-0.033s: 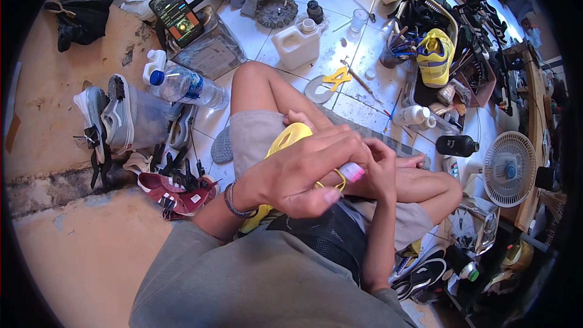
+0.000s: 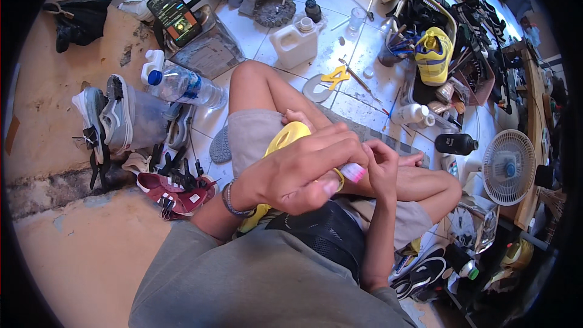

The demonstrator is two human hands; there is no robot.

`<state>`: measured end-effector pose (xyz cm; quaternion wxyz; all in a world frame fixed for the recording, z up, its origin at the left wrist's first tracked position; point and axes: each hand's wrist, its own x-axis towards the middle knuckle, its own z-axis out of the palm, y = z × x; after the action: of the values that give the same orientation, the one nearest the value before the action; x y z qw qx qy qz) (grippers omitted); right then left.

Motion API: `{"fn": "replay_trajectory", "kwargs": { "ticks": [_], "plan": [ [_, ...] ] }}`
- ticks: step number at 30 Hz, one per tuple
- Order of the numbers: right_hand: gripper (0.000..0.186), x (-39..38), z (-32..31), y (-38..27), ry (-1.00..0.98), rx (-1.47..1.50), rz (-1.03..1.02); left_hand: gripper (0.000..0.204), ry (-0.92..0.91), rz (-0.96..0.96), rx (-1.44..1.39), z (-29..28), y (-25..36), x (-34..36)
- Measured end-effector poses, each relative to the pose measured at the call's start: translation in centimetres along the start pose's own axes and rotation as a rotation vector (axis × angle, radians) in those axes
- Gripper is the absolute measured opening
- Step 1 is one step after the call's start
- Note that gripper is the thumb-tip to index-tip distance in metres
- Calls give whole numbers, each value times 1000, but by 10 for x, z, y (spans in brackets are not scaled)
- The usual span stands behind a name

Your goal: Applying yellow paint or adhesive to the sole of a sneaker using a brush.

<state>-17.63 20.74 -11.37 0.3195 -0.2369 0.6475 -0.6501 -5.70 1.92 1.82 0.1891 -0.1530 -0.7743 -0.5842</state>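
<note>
My left hand [image 2: 300, 173], with a dark band at its wrist, hovers over my lap with fingers curled and thumb bent. Close to its fingertips shows a small white-and-pink piece [image 2: 353, 173]; whether it is held or wrapped round a finger is unclear. A thin yellow loop [image 2: 339, 181] hangs beside the thumb. Underneath this hand lies a yellow item that looks like a shoe [image 2: 288, 138], mostly hidden. My right hand [image 2: 382, 163] almost meets the left, its fingertips pinched together; what they grip is too small to see. Black perforated material [image 2: 328, 234] covers my lap.
Ahead on the tiles are a white jug [image 2: 295, 44], a glass [image 2: 357, 19] and yellow-handled scissors [image 2: 335, 76]. Another yellow shoe [image 2: 433, 58] sits on a crowded basket at right, near a fan [image 2: 509, 167]. At left stand a water bottle [image 2: 188, 87], a phone [image 2: 174, 13] and red shoes [image 2: 173, 193].
My left thumb has bent inward slightly, and the yellow loop has shifted a little. Both hands stay in nearly the same place; the whole view has moved very slightly.
</note>
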Motion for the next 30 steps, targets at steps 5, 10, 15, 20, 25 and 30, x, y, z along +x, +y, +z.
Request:
{"fn": "replay_trajectory", "kwargs": {
  "ticks": [5,10,15,20,25,30],
  "plan": [
    [27,-27,30,-89,-61,126,-369,24,-53,-71,136,0,15,4],
    [25,-27,33,-114,12,-97,-419,27,-33,-107,272,4,37,7],
    [13,-30,35,-132,-98,-120,-495,29,-73,-236,179,5,45,-2],
    [13,-41,37,-136,-104,-5,-402,29,-68,-205,199,6,48,-1],
    [17,-46,39,-137,-78,58,-337,28,-48,-249,183,5,49,-4],
    [19,-48,40,-136,-67,88,-332,27,-47,-222,216,6,49,-3]
  ]
}}
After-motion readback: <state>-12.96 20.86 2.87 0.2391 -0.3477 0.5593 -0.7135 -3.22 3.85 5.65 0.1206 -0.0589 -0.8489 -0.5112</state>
